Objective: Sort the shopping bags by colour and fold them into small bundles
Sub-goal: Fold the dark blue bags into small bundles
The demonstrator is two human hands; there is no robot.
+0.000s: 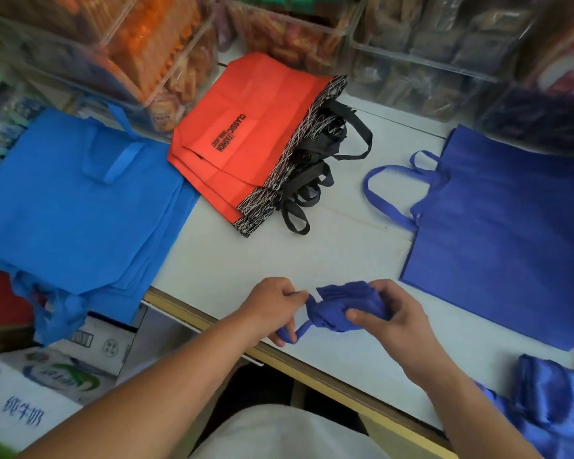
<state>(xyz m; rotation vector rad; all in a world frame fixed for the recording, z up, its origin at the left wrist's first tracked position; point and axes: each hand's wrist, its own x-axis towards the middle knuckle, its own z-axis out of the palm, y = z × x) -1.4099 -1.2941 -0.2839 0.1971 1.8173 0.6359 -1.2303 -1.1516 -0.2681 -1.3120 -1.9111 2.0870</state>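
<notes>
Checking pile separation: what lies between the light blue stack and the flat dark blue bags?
Head view: the red bags, and bare white tabletop nearer the person.

From my station I see both forearms bare from the lower edge of the view to the wrists; the left hand (272,306) and the right hand (391,316) are bare as well; low in the middle sits a plain white garment (279,432), smooth and softly rounded over the torso.
</notes>
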